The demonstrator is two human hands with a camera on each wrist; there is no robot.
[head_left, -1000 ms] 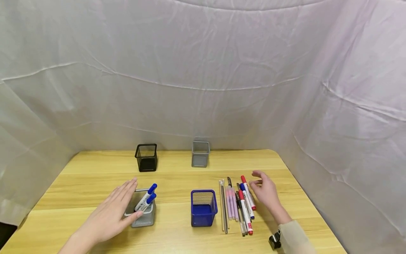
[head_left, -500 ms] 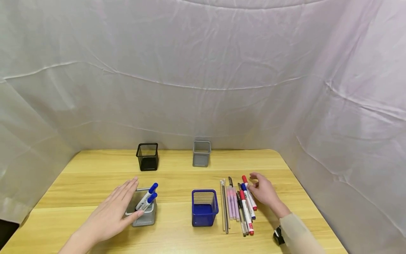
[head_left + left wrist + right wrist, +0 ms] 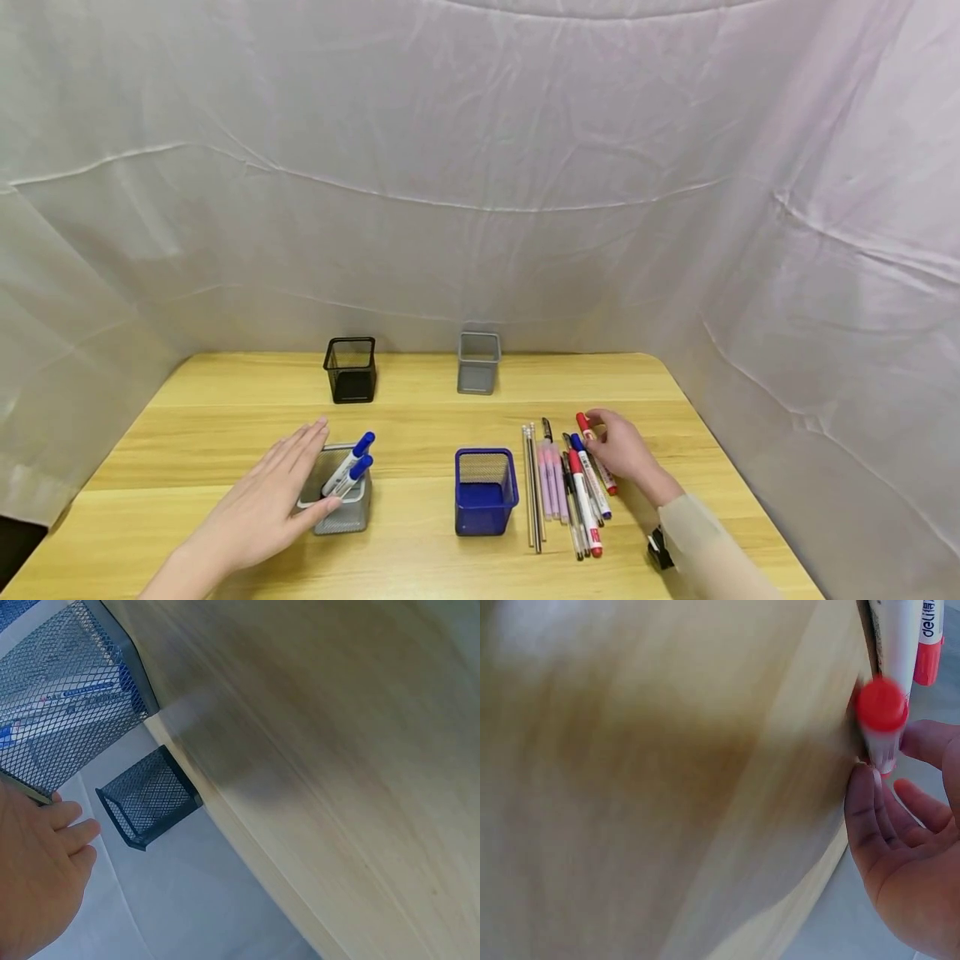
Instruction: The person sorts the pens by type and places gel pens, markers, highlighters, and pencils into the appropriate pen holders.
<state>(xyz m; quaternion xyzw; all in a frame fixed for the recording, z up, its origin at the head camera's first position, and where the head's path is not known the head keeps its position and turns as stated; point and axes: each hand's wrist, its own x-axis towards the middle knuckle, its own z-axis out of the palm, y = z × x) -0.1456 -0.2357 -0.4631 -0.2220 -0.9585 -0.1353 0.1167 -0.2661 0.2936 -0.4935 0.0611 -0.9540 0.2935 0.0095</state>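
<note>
"Since the right hand is down among the pens, can you say what it has?"

"A red-capped whiteboard marker, pinched between thumb and fingertips. It's at the right edge of the cluster on the tabletop, just beside a blue-capped whiteboard marker. Whether it's clear of the wood, I can't tell."

"And the left hand?"

"Its grip is released. The fingers stretch along the side of a grey mesh pen holder, with the thumb across the near rim. Two more blue-capped markers lean inside."

"How would you expect the red one to handle?"

"Light and stiff, I'd guess, and not fragile. That round barrel looks smooth, so it could roll or swivel under a loose pinch."

"Where would you take hold?"

"Around the middle of the barrel, thumb on one side and fingers opposite, so neither end dips. I'd avoid pulling by the cap alone, because it might come off. And keep the fingertips narrow: the neighbouring blue one lies close enough to get nudged."
</note>
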